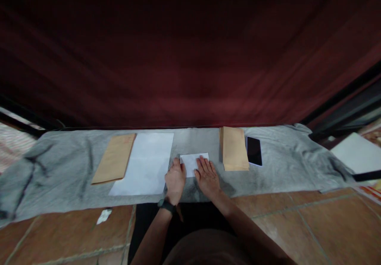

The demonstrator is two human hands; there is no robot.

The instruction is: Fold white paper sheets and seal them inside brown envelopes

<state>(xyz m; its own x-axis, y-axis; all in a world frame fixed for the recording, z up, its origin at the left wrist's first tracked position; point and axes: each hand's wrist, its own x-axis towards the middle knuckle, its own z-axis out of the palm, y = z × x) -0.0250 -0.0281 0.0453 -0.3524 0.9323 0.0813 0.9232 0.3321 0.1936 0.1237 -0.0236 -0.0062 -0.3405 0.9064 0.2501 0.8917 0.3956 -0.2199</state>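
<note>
A small folded sheet of white paper [189, 164] lies on the grey cloth between my two hands. My left hand [175, 179] is at its left edge with the fingers curled in and closed on that side of the paper. Flat across its right part rests my right hand [206, 175], fingers stretched out. To the left are large white sheets [145, 162], partly under a pile of brown envelopes [114, 158]. Another pile of brown envelopes [235, 150] sits to the right of my right hand.
A dark-screened phone [254, 151] lies beside the right envelopes. The grey cloth [282, 158] covers a long, narrow surface before a dark red curtain [184, 78]. A crumpled white scrap [104, 216] is on the tiled floor [74, 233]. A white panel [358, 154] stands at far right.
</note>
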